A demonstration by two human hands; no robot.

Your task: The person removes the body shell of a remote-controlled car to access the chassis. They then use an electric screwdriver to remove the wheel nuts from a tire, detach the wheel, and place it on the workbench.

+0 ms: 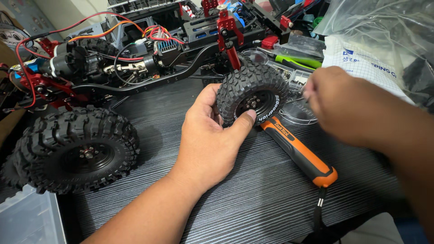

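Observation:
My left hand (209,135) grips a knobby black tyre (251,90) on a black rim, mounted at the front of a radio-controlled crawler chassis (149,68) with red metal parts and red and orange wires. My thumb lies across the lower sidewall. My right hand (343,106) is blurred, hovering right of that wheel above a clear plastic lid (296,113); whether its fingers pinch anything I cannot tell. An orange and black screwdriver (300,151) lies on the table beneath the wheel, pointing toward it. A second, larger wheel (77,149) stands at the left.
The table (253,203) has a dark striped surface. Clear plastic bags (379,31) and a white printed sheet (361,63) lie at the back right. A green-handled tool (298,61) lies near a small parts tray. A translucent box (27,217) sits at the bottom left corner.

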